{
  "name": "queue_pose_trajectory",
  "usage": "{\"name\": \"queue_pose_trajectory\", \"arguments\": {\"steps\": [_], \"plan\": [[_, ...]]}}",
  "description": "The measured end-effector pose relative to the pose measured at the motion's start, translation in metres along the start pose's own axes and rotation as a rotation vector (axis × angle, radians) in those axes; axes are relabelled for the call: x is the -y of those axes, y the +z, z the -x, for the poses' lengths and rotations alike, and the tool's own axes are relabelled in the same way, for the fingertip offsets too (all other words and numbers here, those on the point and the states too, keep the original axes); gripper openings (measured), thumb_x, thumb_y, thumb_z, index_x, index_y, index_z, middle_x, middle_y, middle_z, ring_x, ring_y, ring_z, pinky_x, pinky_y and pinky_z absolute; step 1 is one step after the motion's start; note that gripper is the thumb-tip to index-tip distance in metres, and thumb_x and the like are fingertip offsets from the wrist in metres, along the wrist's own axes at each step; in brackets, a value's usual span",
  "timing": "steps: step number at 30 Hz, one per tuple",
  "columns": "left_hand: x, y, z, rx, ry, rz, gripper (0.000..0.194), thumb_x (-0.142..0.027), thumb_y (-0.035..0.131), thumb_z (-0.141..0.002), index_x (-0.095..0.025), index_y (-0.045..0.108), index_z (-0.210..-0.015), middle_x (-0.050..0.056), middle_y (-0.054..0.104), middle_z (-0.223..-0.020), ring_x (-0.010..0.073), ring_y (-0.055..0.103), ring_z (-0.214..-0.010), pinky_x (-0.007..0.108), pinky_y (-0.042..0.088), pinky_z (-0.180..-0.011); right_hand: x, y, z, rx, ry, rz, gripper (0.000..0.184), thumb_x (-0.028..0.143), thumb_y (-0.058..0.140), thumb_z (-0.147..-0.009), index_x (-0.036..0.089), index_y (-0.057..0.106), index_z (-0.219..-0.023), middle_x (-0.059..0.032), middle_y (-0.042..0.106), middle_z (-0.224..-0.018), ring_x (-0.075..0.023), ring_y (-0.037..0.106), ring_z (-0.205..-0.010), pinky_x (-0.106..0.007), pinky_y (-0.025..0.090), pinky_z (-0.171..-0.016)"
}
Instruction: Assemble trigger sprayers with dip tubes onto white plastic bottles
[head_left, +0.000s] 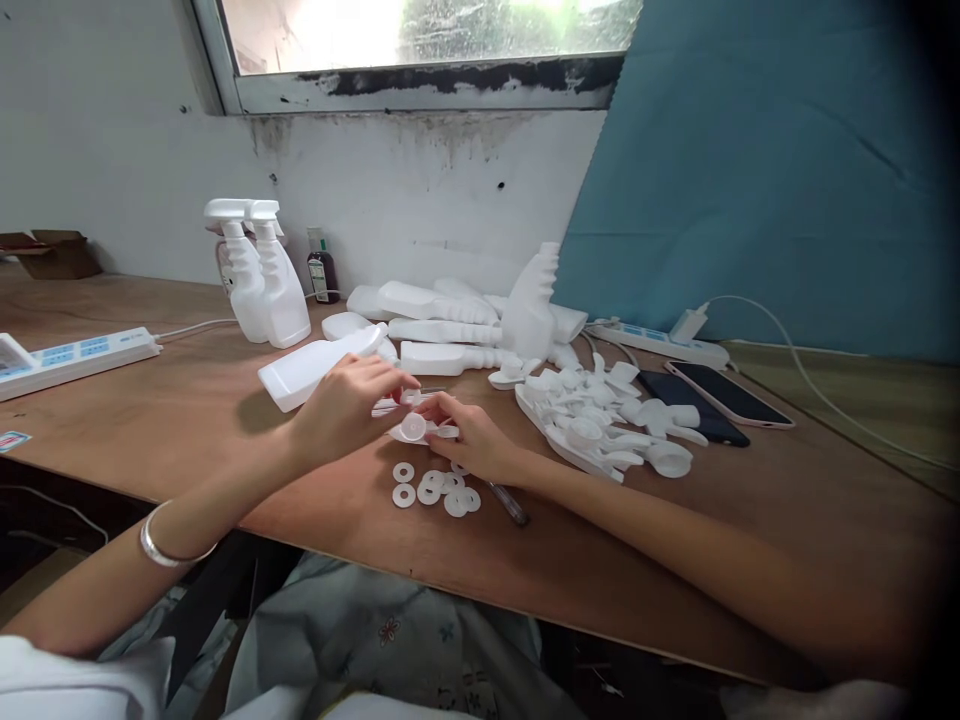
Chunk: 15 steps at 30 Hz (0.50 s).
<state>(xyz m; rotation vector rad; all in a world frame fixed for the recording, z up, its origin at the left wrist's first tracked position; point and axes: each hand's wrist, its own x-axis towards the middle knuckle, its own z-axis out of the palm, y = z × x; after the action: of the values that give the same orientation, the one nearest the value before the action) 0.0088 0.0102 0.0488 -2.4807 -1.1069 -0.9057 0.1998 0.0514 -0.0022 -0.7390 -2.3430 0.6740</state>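
My right hand (476,440) grips a white spray trigger head (414,428), its round cap turned up toward me. Just above it, my left hand (356,395) is closed in a pinch on a small white piece (410,397), too small to identify surely. In front of my hands, several flat white ring washers (403,495) lie on the wooden table, some overlapping. A slim metal tool (510,503) rests beside them, partly hidden under my right hand. Right of my hands is a heap of white trigger heads (592,400).
White bottles (442,330) lie piled behind my hands, with one bottle (531,300) upright. Two assembled spray bottles (281,290) and a dark sauce-like bottle (322,272) stand back left. Phones (727,393) lie right; power strips (90,355) sit at both sides.
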Motion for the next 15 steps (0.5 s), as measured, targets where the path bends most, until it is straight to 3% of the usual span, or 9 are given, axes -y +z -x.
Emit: {"name": "queue_pose_trajectory", "arguments": {"steps": [4,7,11,15], "plan": [[0.01,-0.001,-0.008,-0.014,-0.185,0.307,0.015,-0.028,0.059,-0.079,-0.018,0.065,-0.087,-0.001,0.061,-0.067,0.01,0.055,-0.062,0.022,0.042,-0.06,-0.008,0.005,0.001,-0.055,0.069,-0.056,0.017,0.023,0.049,-0.081,0.02,0.05,-0.098,-0.0024,0.063,-0.092,-0.0152,0.058,-0.079,-0.03,0.044,-0.072],[0.013,0.003,-0.001,0.086,-0.284,0.472,0.019,-0.028,0.058,-0.079,-0.019,0.067,-0.093,0.001,0.064,-0.071,0.0114,0.057,-0.066,0.023,0.042,-0.061,-0.011,0.007,0.001,-0.062,0.081,-0.062,0.019,0.024,0.049,-0.081,0.02,0.051,-0.099,-0.0025,0.063,-0.092,-0.0153,0.059,-0.079,-0.03,0.044,-0.072],[0.014,0.007,0.009,0.18,-0.327,0.53,0.022,-0.028,0.057,-0.08,-0.02,0.068,-0.097,0.003,0.065,-0.076,0.0123,0.056,-0.067,0.024,0.042,-0.059,-0.008,0.006,0.001,-0.058,0.062,-0.076,0.018,0.021,0.049,-0.081,0.02,0.052,-0.098,-0.0026,0.064,-0.093,-0.0151,0.059,-0.083,-0.029,0.044,-0.075],[0.011,0.013,0.014,0.187,-0.339,0.505,0.023,-0.032,0.059,-0.078,-0.02,0.069,-0.095,0.003,0.064,-0.073,0.0126,0.056,-0.066,0.024,0.043,-0.06,-0.005,0.004,0.001,-0.059,0.039,-0.079,0.016,0.02,0.048,-0.082,0.019,0.052,-0.097,-0.0024,0.063,-0.092,-0.0147,0.058,-0.084,-0.029,0.044,-0.077]]}}
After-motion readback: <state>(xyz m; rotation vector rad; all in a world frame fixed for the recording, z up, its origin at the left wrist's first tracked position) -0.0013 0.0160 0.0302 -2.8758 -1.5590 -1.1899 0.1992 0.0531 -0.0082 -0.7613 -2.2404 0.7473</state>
